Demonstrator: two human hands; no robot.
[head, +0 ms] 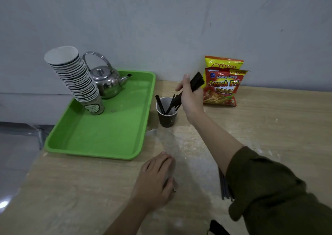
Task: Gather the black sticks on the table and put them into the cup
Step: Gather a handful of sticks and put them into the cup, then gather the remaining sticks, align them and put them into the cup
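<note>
A person's right hand (190, 98) is clenched around a bundle of black sticks (196, 82), held tilted above and just to the right of a dark paper cup (167, 116) on a pale wooden bench (269, 127); the lower ends of the bundle dip toward the cup's rim, and a few sticks already stand inside it, leaning against the wall. The left hand (156, 175) lies flat, fingers spread, pressing on a clear plastic wrapper (167, 139) that stretches along the bench toward the cup. More dark sticks (224, 186) lie near the bench's front edge, partly hidden under the right sleeve (269, 190). A green tray (100, 136) carrying a leaning stack of paper cups (75, 78) and a steel kettle (107, 82) sits to the left, and two snack bags (222, 84) stand against the wall behind the hand. The work looks partway done, with one handful about to go in and another still to collect. The cup is light and unsupported, so a bundle dropped at this slant could strike the rim and tip it, spilling what is inside. Sticks released unevenly could fan out past the rim onto the bench, and the sleeve may brush the near sticks off the edge.
</note>
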